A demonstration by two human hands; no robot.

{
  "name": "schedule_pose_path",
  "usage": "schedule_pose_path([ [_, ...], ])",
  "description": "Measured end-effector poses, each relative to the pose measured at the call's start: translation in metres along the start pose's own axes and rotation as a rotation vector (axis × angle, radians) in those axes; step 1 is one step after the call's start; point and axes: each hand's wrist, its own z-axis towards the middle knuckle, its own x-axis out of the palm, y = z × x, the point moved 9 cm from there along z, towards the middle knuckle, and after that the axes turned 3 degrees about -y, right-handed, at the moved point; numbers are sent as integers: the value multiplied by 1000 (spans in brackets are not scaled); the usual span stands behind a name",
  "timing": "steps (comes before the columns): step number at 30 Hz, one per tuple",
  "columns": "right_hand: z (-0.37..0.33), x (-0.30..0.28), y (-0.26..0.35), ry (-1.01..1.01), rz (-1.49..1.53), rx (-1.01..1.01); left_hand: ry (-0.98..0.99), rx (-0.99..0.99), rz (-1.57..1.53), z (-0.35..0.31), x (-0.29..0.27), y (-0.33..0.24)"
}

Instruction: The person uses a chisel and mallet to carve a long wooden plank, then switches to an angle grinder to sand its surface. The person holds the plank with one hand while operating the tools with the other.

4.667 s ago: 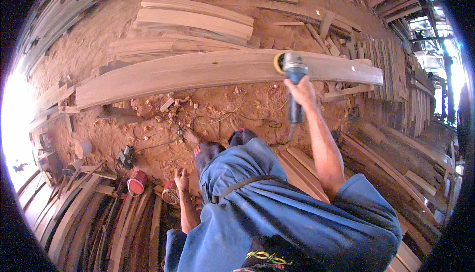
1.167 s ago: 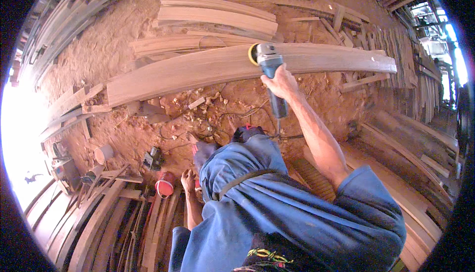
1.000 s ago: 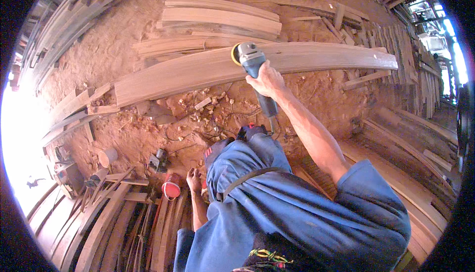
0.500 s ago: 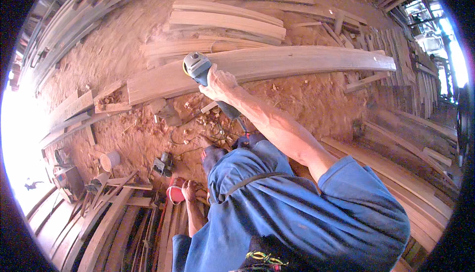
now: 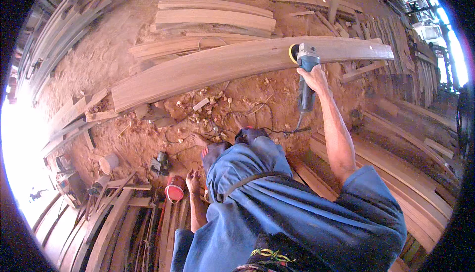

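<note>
In my right hand is a blue-and-grey angle grinder, gripped round its body. Its yellow-rimmed disc stands tilted at the face of a long, wide wooden plank, toward the plank's right part; whether the disc touches the wood I cannot make out. A dark cord trails from the tool's rear end. My left hand hangs low at my left side with loosely bent fingers, somewhat apart, and nothing visible in them. Just left of it is a red bucket with a pale inside.
Wood chips and looped cable litter the dirt floor near my feet. A dark power tool and a pale bucket stand to the left. Stacked boards lie beyond the plank, with more timber at right and lower left.
My right hand has carried the grinder rightward along the plank, from its left-middle to its right part. My left hand has moved slightly right, away from the red bucket.
</note>
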Motion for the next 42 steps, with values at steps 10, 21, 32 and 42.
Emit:
schedule_pose_path([
  [10,-101,78,141,113,-88,-270,7,94,-30,15,-35,-34],
  [21,-210,170,355,307,-26,-666,-79,160,-78,31,-98,32],
  [32,-105,82,189,62,-43,-302,-141,103,-73,24,-89,49],
  [42,44,3,-20,-107,16,-47,19,78,-11,7,-6,-21],
])
